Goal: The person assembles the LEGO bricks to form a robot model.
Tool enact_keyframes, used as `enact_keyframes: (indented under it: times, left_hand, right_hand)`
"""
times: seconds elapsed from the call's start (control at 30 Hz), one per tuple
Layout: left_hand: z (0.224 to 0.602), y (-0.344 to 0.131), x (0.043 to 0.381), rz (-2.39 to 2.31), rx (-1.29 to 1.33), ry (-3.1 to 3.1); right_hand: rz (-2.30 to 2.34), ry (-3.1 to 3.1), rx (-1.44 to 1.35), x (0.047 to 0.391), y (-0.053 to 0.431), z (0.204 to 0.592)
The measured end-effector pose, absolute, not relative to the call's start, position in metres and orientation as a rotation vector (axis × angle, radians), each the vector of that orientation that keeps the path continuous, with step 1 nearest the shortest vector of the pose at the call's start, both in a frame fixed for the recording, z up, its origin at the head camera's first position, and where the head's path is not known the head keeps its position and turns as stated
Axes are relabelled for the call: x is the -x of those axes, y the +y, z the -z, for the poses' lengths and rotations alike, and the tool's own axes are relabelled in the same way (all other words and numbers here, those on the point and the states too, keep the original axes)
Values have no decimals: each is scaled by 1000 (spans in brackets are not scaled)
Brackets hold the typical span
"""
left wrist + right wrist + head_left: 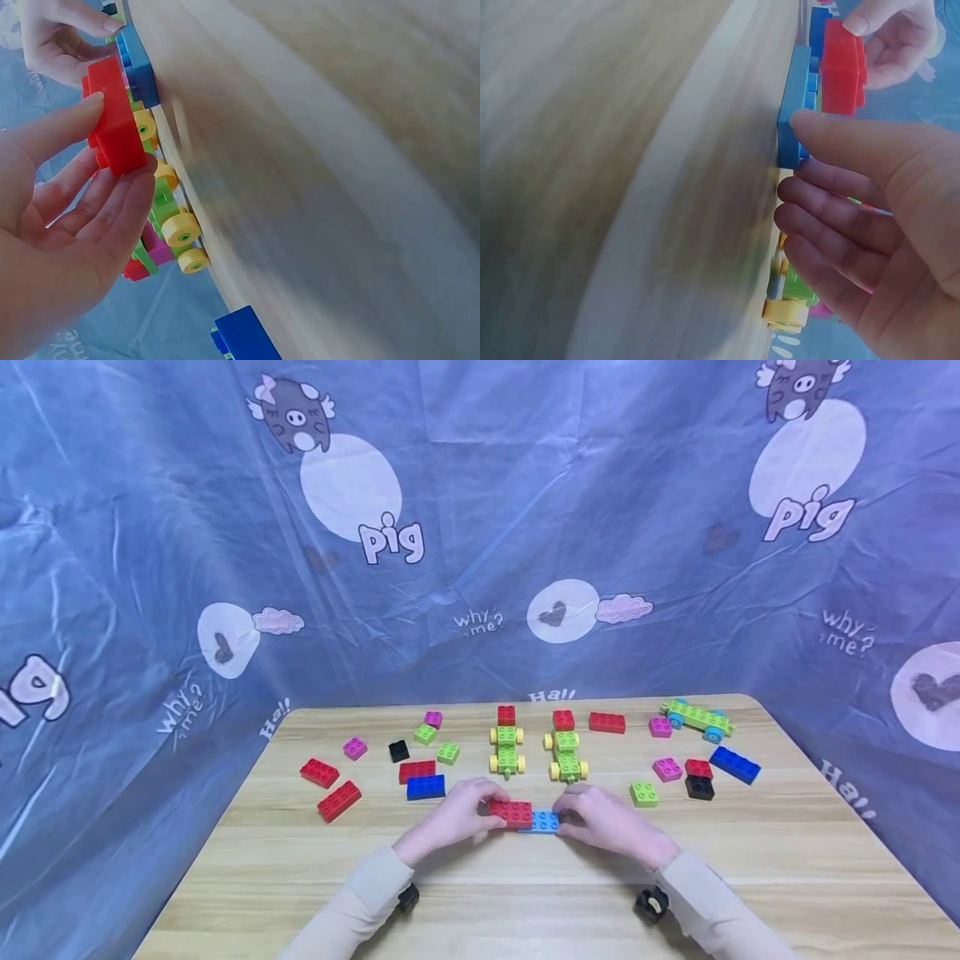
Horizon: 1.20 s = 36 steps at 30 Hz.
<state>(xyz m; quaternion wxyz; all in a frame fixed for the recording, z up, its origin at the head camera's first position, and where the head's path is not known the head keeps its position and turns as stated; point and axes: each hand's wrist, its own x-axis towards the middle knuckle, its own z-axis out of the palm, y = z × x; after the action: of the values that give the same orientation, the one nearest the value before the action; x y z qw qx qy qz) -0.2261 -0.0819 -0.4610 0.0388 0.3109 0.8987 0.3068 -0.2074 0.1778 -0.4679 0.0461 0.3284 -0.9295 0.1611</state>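
Observation:
My left hand (463, 810) pinches a red building brick (513, 812) between thumb and fingers. The red brick is held over the left part of a light blue brick (546, 822), its studs up. In the right wrist view the red brick (841, 67) stands just above the studs of the light blue brick (793, 112); whether they touch I cannot tell. My right hand (611, 822) pinches the right end of the light blue brick, which lies on the table. In the left wrist view the left thumb presses the near side of the red brick (118, 120).
Behind the hands stand two green wheeled bases with yellow wheels (507, 749) (567, 756). A blue brick (426, 787) and several loose bricks lie left; a green block (643, 794), a blue brick (736, 764) and a green base with blue wheels (697, 718) lie right. A patterned cloth (480, 527) hangs behind.

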Motion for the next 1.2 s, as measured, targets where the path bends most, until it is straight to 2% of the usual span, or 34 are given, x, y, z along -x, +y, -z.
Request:
enact_keyframes:
  times: [1.2]
  left_hand:
    - [462,-78,234,-744,-1156,2744]
  right_hand:
    - [-470,-2844,-989,208,171,468]
